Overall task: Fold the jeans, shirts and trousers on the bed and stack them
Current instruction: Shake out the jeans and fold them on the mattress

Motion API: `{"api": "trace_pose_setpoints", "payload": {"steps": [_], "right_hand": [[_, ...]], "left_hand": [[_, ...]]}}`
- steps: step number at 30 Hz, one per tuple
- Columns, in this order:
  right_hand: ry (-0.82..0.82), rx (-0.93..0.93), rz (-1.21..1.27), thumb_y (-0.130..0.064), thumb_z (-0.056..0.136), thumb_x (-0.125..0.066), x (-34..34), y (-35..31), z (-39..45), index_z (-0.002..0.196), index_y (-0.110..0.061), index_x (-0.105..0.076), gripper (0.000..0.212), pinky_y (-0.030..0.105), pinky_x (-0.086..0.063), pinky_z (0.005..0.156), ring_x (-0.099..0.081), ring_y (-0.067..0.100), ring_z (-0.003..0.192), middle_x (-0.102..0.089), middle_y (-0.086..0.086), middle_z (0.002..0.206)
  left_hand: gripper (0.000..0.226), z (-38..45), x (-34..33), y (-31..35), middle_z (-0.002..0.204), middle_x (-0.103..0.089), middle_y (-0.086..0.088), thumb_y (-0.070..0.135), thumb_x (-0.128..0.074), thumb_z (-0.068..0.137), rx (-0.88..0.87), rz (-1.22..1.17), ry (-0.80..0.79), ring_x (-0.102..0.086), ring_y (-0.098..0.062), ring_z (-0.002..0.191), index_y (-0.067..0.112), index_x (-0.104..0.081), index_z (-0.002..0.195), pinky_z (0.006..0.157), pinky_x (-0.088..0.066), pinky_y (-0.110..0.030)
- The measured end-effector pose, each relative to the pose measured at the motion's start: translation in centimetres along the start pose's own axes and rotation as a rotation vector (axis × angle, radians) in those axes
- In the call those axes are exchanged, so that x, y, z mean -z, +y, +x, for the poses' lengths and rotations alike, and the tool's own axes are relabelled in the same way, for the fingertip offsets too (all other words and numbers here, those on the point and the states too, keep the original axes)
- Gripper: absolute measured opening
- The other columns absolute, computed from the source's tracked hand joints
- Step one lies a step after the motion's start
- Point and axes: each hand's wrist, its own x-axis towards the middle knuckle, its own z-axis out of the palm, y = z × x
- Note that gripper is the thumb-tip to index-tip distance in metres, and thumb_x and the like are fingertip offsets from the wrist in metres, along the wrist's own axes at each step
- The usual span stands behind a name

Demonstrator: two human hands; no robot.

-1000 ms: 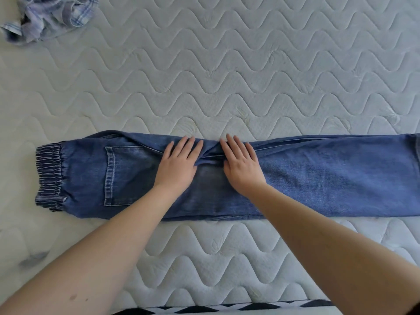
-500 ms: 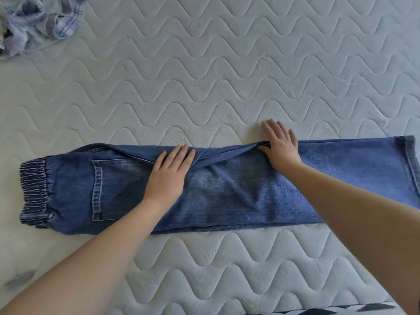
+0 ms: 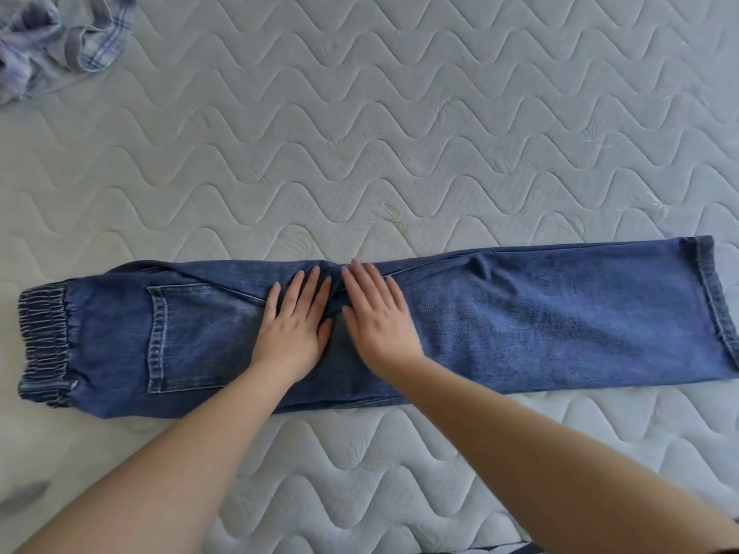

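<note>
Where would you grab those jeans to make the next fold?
Probably at the hem end, coming from the right. The jeans lie flat and lengthwise, legs stacked, so pinching both hem corners lets that free end lift over toward the elastic waistband. Both hands press the middle.

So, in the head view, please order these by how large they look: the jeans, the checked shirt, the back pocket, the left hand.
1. jeans
2. checked shirt, though the frame edge cuts it off
3. back pocket
4. left hand; close to the pocket in size, so this order is unsure
</note>
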Motion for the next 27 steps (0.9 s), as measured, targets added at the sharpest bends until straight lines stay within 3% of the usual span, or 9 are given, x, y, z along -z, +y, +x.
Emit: {"api": "trace_pose_setpoints", "payload": {"steps": [3,7,10,13,15,19,24,27], "right_hand": [[-0.067,-0.051,-0.107,-0.045,0.103,-0.024,-0.9,2.3,-1.2,0.157,-0.019,-0.019,0.060,0.037,-0.004,0.123,-0.009,0.015,0.151,-0.013,-0.002,0.164],[-0.135,-0.070,-0.283,-0.060,0.100,-0.004,1.3,9.0,-0.8,0.157,-0.026,-0.003,0.066,0.033,0.008,0.120,0.002,0.009,0.150,-0.003,-0.006,0.164],[-0.129,-0.239,-0.299,-0.066,0.094,0.006,4.1,14.5,0.0,0.156,-0.030,0.009,0.072,0.032,0.012,0.119,0.012,0.005,0.148,0.012,-0.011,0.162],[-0.171,-0.419,-0.324,-0.064,0.094,0.001,6.6,18.6,0.0,0.156,-0.028,0.009,0.073,0.034,0.010,0.120,0.011,0.006,0.149,0.013,-0.010,0.164],[-0.205,-0.444,-0.348,-0.062,0.095,-0.003,7.6,19.3,-0.2,0.157,-0.026,0.008,0.072,0.033,0.010,0.120,0.010,0.007,0.150,0.011,-0.010,0.164],[-0.078,-0.314,-0.344,-0.053,0.101,-0.010,7.5,15.7,-0.7,0.158,-0.021,0.000,0.066,0.033,0.006,0.122,0.007,0.011,0.151,0.003,-0.005,0.165],[-0.139,0.056,-0.261,-0.049,0.102,-0.021,3.3,6.8,-2.1,0.157,-0.018,-0.014,0.064,0.036,-0.002,0.122,-0.007,0.015,0.152,-0.008,-0.003,0.164],[-0.125,0.090,-0.188,-0.043,0.102,-0.024,0.5,1.7,-0.8,0.157,-0.017,-0.018,0.061,0.036,-0.003,0.123,-0.009,0.014,0.151,-0.012,-0.002,0.164]], "left_hand": [[0.067,0.1,0.0,-0.2,0.165,0.001,-0.001,0.049,-0.007,0.096,-0.014,-0.007,0.016,-0.001,-0.020,0.151,0.019,-0.001,0.156,0.122,0.001,-0.048],[0.067,0.0,-0.2,-0.2,0.165,-0.005,-0.003,0.047,-0.015,0.098,-0.029,-0.021,0.050,-0.007,-0.022,0.151,0.017,-0.007,0.157,0.122,-0.005,-0.049],[0.065,-0.3,-0.5,0.2,0.165,-0.004,-0.007,0.044,-0.020,0.099,-0.006,-0.031,0.090,-0.008,-0.025,0.151,0.016,-0.009,0.157,0.121,-0.009,-0.051],[0.066,-1.0,-1.0,0.6,0.165,0.000,-0.009,0.043,-0.023,0.100,0.030,-0.058,0.121,-0.005,-0.026,0.151,0.014,-0.008,0.157,0.121,-0.011,-0.051],[0.067,-1.4,-1.2,0.6,0.165,0.001,-0.009,0.043,-0.024,0.100,0.040,-0.074,0.136,-0.004,-0.025,0.152,0.012,-0.007,0.157,0.121,-0.012,-0.050],[0.067,-2.2,-1.3,0.4,0.165,-0.001,-0.009,0.044,-0.025,0.100,0.032,-0.085,0.156,-0.007,-0.024,0.151,0.012,-0.009,0.157,0.121,-0.012,-0.050],[0.065,-1.8,-0.6,0.2,0.165,-0.004,-0.007,0.044,-0.024,0.101,0.020,-0.066,0.149,-0.008,-0.023,0.151,0.012,-0.012,0.157,0.121,-0.011,-0.049],[0.066,-1.3,-0.2,0.1,0.164,-0.007,-0.008,0.044,-0.022,0.100,0.007,-0.049,0.131,-0.009,-0.022,0.151,0.010,-0.013,0.156,0.122,-0.012,-0.047]]}}
